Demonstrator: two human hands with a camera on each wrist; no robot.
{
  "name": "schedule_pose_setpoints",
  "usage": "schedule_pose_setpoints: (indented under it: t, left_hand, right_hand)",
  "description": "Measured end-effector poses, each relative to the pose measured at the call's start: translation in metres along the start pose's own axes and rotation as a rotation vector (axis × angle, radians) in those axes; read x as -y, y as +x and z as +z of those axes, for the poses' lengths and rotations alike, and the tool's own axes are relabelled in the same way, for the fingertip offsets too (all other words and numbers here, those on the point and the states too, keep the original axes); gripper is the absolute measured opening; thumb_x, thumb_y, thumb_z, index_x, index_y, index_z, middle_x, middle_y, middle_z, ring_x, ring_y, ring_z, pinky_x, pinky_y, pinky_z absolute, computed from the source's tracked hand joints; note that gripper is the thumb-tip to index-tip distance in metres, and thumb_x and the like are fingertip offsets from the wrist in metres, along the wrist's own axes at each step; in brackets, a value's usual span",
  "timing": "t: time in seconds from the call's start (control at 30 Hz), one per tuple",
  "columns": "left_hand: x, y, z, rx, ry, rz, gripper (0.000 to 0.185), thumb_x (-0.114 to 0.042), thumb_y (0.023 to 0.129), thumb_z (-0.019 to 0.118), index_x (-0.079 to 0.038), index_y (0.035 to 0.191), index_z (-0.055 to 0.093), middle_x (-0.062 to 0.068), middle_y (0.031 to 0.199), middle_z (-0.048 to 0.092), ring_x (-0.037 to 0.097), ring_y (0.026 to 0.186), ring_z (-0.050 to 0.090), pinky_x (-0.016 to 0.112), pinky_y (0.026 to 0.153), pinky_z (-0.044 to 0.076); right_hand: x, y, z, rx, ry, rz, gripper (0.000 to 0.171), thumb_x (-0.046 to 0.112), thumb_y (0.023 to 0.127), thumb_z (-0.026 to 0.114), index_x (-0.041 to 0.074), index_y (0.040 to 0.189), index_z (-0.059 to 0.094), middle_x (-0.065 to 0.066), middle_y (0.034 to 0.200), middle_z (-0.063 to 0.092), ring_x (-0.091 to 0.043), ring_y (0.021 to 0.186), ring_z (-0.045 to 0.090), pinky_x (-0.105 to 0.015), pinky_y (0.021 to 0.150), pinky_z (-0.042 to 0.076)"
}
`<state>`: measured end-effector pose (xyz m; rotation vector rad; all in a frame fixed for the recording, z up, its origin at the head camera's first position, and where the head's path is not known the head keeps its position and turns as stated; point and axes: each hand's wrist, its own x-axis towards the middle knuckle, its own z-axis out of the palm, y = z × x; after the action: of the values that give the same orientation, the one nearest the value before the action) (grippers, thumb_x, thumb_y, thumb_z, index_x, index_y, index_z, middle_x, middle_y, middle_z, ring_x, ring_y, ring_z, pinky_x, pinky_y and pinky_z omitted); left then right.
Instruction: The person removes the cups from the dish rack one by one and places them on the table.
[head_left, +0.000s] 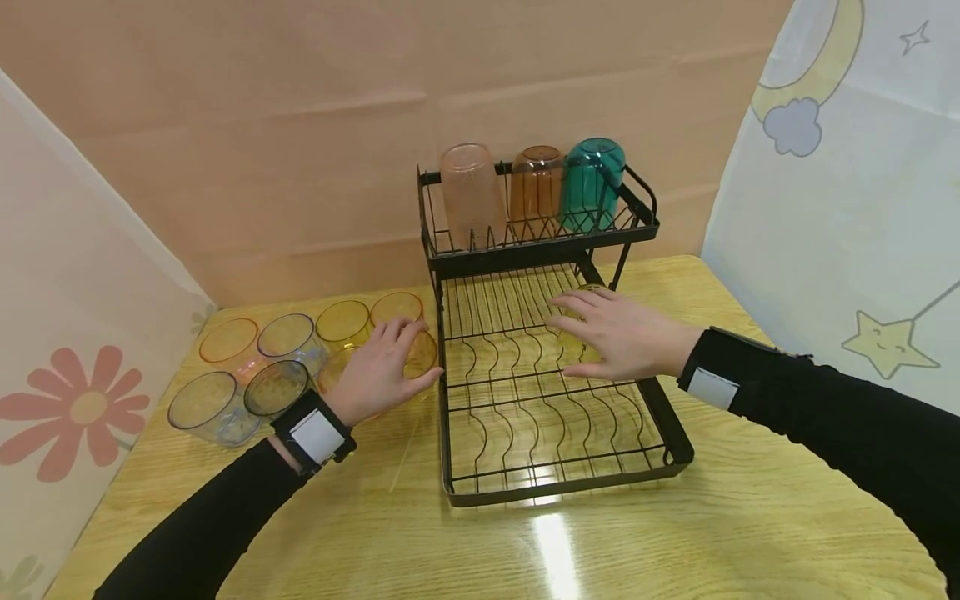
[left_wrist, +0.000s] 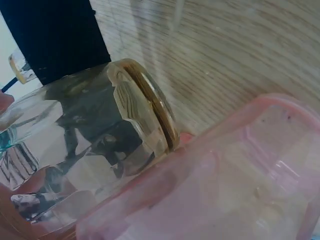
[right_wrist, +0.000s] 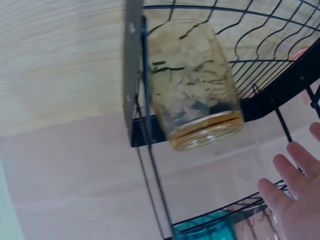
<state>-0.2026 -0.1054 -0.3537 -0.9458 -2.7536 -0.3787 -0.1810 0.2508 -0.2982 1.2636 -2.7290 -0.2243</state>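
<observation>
My left hand [head_left: 382, 371] reaches over the rim of an amber-tinted glass [head_left: 422, 357] at the right front of a group. Its thumb is spread out, and its fingers lie at the far rim. In the left wrist view a faceted glass [left_wrist: 115, 135] with a yellowish base lies close by, beside a pink glass [left_wrist: 225, 185]. My right hand [head_left: 618, 333] hovers with spread fingers over the dish rack's [head_left: 570, 483] lower tier, partly hiding a yellow glass [head_left: 576, 343]. The right wrist view shows that glass [right_wrist: 195, 85] upside down, apart from the fingers.
On the rack's upper tier stand upside-down pinkish [head_left: 472, 200], brown [head_left: 536, 192] and teal [head_left: 592, 187] glasses. Several upright tinted glasses crowd left of the rack, among them a bluish one [head_left: 288, 337] and a dark-rimmed one [head_left: 277, 390]. Cloth backdrops rise behind and at both sides.
</observation>
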Motion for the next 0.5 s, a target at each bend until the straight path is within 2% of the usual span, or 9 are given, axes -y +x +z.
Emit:
schedule_pose_setpoints:
  t: [0.2, 0.33, 0.5]
  left_hand:
    - [0.004, 0.000, 0.005, 0.019, 0.038, -0.028, 0.068, -0.049, 0.089, 0.065, -0.003, 0.136, 0.047, 0.018, 0.125, 0.048, 0.034, 0.110, 0.048, 0.045, 0.068, 0.052]
    - [0.007, -0.001, 0.010, 0.047, 0.063, -0.049, 0.067, -0.050, 0.090, 0.063, -0.003, 0.135, 0.046, 0.018, 0.124, 0.047, 0.035, 0.110, 0.046, 0.042, 0.063, 0.053]
    - [0.007, 0.000, 0.014, 0.076, 0.087, -0.046, 0.068, -0.052, 0.091, 0.060, -0.003, 0.135, 0.044, 0.019, 0.124, 0.047, 0.036, 0.111, 0.047, 0.041, 0.060, 0.054]
  right_hand:
    - [-0.010, -0.008, 0.000, -0.020, 0.012, 0.062, 0.079, 0.059, 0.089, 0.058, 0.004, 0.145, 0.044, -0.024, 0.147, 0.037, -0.042, 0.133, 0.036, -0.057, 0.106, 0.030]
    - [-0.016, -0.012, 0.001, -0.034, 0.008, 0.094, 0.081, 0.060, 0.088, 0.059, 0.005, 0.146, 0.042, -0.024, 0.149, 0.034, -0.043, 0.135, 0.033, -0.058, 0.105, 0.032]
    - [-0.023, -0.015, 0.003, -0.048, 0.033, 0.149, 0.081, 0.057, 0.089, 0.060, 0.006, 0.148, 0.039, -0.023, 0.152, 0.029, -0.043, 0.136, 0.030, -0.060, 0.103, 0.032]
